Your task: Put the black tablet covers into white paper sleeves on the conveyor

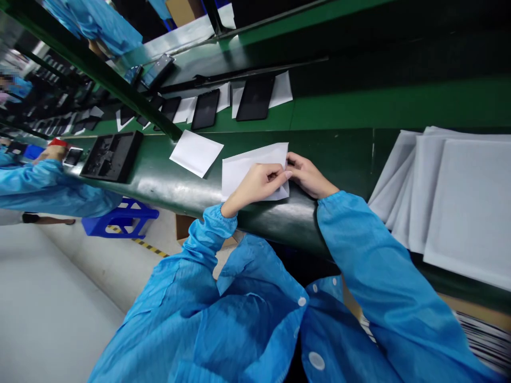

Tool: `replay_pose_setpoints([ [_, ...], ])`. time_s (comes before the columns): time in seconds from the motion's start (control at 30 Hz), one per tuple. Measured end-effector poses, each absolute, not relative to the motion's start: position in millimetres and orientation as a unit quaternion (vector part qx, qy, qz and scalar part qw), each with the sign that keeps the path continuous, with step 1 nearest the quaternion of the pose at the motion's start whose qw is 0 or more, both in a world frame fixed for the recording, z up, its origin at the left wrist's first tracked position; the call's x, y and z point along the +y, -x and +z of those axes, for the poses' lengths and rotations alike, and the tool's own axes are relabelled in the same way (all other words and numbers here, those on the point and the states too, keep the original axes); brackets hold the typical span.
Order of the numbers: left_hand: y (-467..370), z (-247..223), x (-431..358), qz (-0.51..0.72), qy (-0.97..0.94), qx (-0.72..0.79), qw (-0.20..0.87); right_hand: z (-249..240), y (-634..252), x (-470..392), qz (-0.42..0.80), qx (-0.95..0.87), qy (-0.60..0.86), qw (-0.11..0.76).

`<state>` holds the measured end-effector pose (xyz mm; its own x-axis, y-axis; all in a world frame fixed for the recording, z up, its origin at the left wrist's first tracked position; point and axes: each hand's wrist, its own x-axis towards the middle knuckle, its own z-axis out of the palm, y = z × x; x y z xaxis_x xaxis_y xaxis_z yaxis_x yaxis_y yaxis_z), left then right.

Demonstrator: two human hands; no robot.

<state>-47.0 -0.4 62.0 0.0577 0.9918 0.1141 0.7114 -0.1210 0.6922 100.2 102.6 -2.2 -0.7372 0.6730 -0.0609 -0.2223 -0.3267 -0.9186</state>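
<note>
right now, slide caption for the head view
Bare left hand and right hand touch a flat white envelope on a green workbench

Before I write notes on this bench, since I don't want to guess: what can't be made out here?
All in the head view:
- Inside of the white envelope: hidden by its paper.
- What the left hand and right hand pinch: covered by their own fingers.
- Far side of the envelope stack: cut off by the right edge.
- Small parts in the black tray: too small, dark.
</note>
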Motion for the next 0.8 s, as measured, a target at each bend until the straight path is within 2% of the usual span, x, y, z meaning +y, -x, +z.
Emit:
replay_pose_setpoints([
  [0.1, 47.5, 53.3, -7.8, 0.274, -0.735, 0.591, 0.189, -3.7, -96.9, 102.4, 0.793, -0.466, 0.271, 0.284],
  [0.27, 55.4, 22.3, -22.1, 0.194, -0.761, 0.616, 0.066, -5.4, -93.3, 103.9, 0.778, -0.433, 0.313, 0.331],
  [0.47, 67.8, -12.9, -13.6, 0.22, -0.773, 0.594, -0.021, -12.2, -94.0, 104.9, 0.783, -0.411, 0.287, 0.369],
  [0.67, 71.2, -29.9, 17.6, 0.261, -0.815, 0.517, 0.025, -2.7, -92.8, 115.9, 0.609, -0.492, 0.393, 0.481],
  [0.8, 74.5, -38.6, 39.1, 0.343, -0.778, 0.525, 0.042, 34.9, -160.3, 97.4, 0.446, -0.521, 0.473, 0.554],
])
